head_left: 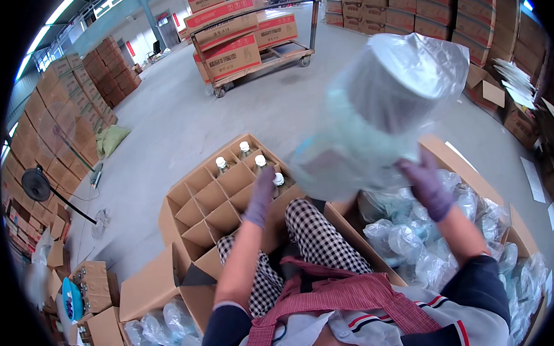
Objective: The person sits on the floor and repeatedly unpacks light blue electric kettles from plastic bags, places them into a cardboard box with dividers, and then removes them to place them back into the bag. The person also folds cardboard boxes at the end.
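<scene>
My right hand [424, 181], in a purple glove, grips the lower right side of a large, pale greenish container in a clear plastic bag [380, 117]. Motion blurs it, so its exact kind is unclear; it is raised above the box on the right. My left hand [264, 191], gloved alike, is over the divided cardboard box [182, 218] beside several clear bottles with white caps [245, 147]. Its fingers are smeared next to two of the caps, and whether they grip one cannot be told. The open box [477, 175] at right holds many plastic-wrapped clear items [412, 238].
Another box of wrapped items [172, 326] stands at lower left. A black fan [36, 184] and a blue basin [72, 298] are farther left. A loaded cart [265, 58] stands ahead. Stacked cartons [406, 6] line the back and sides; loose flat sheets [530, 181] lie at right.
</scene>
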Tool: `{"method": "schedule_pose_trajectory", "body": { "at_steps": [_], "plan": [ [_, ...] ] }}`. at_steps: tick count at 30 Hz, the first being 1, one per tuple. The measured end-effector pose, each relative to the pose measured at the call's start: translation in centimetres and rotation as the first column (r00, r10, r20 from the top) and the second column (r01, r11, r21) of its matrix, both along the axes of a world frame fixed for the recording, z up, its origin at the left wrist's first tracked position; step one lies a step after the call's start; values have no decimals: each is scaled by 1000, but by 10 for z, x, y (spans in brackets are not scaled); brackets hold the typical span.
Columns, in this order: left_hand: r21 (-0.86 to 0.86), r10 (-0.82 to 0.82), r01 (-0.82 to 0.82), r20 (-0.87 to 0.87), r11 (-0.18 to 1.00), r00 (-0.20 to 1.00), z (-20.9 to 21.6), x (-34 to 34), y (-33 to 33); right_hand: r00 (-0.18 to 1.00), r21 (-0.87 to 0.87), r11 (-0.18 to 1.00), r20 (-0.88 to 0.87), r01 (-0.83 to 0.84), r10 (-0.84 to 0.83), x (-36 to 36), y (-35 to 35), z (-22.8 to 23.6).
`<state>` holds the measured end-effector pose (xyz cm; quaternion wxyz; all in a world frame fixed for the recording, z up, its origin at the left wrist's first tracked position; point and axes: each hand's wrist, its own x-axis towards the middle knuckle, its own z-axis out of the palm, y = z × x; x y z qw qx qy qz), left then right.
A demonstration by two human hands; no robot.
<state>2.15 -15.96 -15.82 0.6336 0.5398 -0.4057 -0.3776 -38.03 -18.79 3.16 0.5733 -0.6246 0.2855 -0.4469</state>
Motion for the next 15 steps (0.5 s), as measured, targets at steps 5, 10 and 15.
{"method": "schedule_pose_trajectory", "body": {
  "at_steps": [5,10,15],
  "plan": [
    [-164,-301,253,-570,953,765,136,66,10,886,-383,840,-409,-383,218,88,4,-101],
    [-37,45,-41,124,998,991,89,48,73,942,-267,938,-308,-222,135,159,-35,-77],
    [-69,224,-254,720,965,656,30,-92,183,943,-528,820,-331,-221,41,204,-3,-103]
  ]
}}
